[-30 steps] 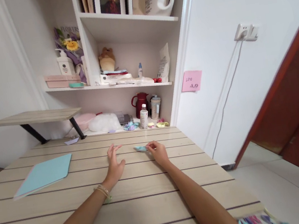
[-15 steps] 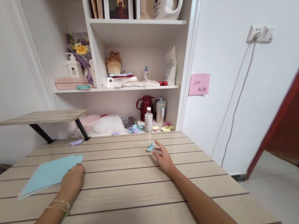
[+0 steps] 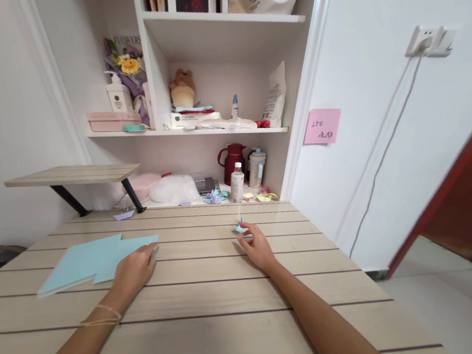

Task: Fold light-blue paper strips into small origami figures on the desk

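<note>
On the left of the slatted table lies a stack of light blue paper (image 3: pixel 82 262), with a pink edge showing. A single light blue sheet (image 3: pixel 113 264) sticks out from it to the right. My left hand (image 3: pixel 137 268) is closed on that sheet's right end, its fingertips partly hidden. Farther right, my right hand (image 3: pixel 258 249) rests with its fingers apart and curved. A small folded light blue paper piece (image 3: pixel 238 228) stands just beyond its fingertips; whether they touch it I cannot tell.
Behind the table, a low shelf holds a plastic bottle (image 3: pixel 237 183), a red jug (image 3: pixel 232 163), a cup (image 3: pixel 256 168) and several folded paper pieces (image 3: pixel 216 196). A raised wooden stand (image 3: pixel 71 175) is at the back left, with a purple paper piece (image 3: pixel 124 215) beside its leg.
My left hand has moved right, pulling one blue sheet partly off the stack. My right hand stays by the folded piece, its fingers slightly shifted. The camera view has tilted a little.
</note>
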Tool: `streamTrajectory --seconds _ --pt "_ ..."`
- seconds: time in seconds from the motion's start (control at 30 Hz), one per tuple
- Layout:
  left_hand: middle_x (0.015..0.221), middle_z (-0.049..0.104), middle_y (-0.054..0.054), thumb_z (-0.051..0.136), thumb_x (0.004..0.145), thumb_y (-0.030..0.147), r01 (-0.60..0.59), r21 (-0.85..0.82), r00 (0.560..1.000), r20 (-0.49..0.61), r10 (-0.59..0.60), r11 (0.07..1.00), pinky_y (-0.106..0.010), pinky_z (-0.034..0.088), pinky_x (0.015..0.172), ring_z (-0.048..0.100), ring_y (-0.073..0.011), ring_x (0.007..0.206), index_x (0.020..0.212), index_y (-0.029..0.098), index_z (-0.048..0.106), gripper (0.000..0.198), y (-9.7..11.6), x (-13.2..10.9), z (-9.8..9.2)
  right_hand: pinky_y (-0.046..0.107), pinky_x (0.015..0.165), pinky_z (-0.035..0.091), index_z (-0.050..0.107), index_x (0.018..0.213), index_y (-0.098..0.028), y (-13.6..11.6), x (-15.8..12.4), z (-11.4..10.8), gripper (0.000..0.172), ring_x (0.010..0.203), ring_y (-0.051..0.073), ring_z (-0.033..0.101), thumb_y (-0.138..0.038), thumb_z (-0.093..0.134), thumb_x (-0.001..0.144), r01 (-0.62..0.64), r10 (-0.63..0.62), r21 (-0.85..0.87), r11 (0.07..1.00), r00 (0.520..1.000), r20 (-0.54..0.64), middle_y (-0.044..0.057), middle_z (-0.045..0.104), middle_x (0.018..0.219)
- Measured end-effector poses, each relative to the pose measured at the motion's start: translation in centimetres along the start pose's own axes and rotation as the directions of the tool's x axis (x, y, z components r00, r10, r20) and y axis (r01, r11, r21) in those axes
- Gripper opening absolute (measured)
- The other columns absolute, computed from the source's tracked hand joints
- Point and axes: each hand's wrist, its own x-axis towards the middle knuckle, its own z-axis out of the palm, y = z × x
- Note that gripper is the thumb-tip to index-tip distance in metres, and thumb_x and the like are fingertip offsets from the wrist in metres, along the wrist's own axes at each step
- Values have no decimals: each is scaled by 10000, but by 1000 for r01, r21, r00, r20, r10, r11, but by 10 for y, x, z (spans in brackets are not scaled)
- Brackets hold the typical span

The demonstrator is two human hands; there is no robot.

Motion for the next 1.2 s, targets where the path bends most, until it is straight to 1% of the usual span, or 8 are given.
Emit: streamTrajectory --seconds 0.1,0.33,0.5,0.63,0.7,0.8,0.97,1.2 --pt "1169 547 -165 413 785 325 55 102 994 -105 -44 993 -460 323 887 476 -334 1085 1219 166 449 464 1 1 4 297 574 507 476 1157 -209 0 -1 0 398 830 194 556 -289 511 768 -7 7 4 1000 1000 -7 101 537 1065" --pt "932 664 -170 330 833 396 44 95 997 61 -49 995 -399 397 761 600 -310 875 1154 132 516 455 -2 1 9 286 578 498 493 1136 -215 -2 -1 0 386 782 175 568 -248 520 753 -30 29 31 999 999 34 76 590 994" --pt "985 671 -91 458 785 413 32 -331 999 -7 -36 943 -375 411 790 587 -294 939 1068 233 585 359 30 2 0 300 607 498 516 1120 -215 -7 -2 1 386 793 181 576 -263 543 738 -63 59 76 995 997 53 77 604 985" --pt "1043 648 -115 589 697 450 88 -929 995 97 4 360 -333 468 743 605 -257 909 1082 152 567 487 77 15 -5 326 669 502 434 1216 -245 -24 -4 5 594 940 217 557 -306 647 665 -147 110 262 954 982 151 93 543 1147" --pt "981 669 -121 610 694 437 194 -976 976 202 79 95 -318 481 710 623 -239 854 1086 126 562 503 98 22 -3 342 722 495 399 1246 -259 -33 -5 7 685 1018 234 529 -322 690 630 -210 133 394 895 968 213 90 505 1215" --pt "922 687 -102 658 664 413 290 -951 950 273 150 -104 -286 479 716 626 -213 828 1018 125 603 459 116 26 6 341 740 490 554 1083 -193 -39 -5 9 490 924 228 584 -388 672 649 -354 209 541 763 927 312 78 625 1044" --pt "966 674 -112 398 727 649 467 -871 853 399 337 -150 -346 511 630 646 -249 811 1066 175 564 606 105 21 17 318 590 506 608 845 -136 -28 -4 10 391 640 200 623 -450 678 623 -469 397 581 665 881 257 58 683 737" --pt "876 674 -91 687 656 338 311 -950 939 306 154 -8 -269 515 541 646 -192 697 1053 159 519 466 91 22 27 306 568 509 221 1323 -242 -35 -5 0 783 633 170 616 -426 640 686 -388 228 609 691 918 325 20 657 772"
